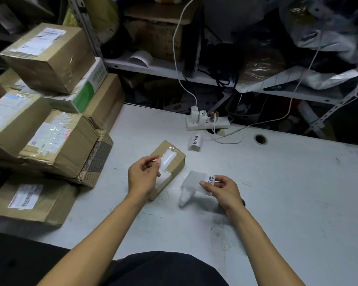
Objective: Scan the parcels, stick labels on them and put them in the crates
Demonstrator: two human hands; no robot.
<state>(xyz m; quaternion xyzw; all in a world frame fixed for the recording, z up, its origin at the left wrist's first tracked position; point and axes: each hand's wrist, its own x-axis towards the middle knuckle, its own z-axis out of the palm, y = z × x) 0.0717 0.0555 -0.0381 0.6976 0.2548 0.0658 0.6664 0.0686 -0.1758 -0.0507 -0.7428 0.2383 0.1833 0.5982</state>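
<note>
Cartons (50,137) fill the frame's left. At centre, the left hand (142,176) pinches a peeled label (158,161) over the small parcel (170,168); the right hand (221,189) grips the label strip (194,181). Held loosely, the sticker may crease or land crooked.

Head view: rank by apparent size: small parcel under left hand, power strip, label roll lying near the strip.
1. small parcel, largest, though part hidden by the left hand and nearest the camera.
2. power strip, long but thin.
3. label roll, smallest.
</note>
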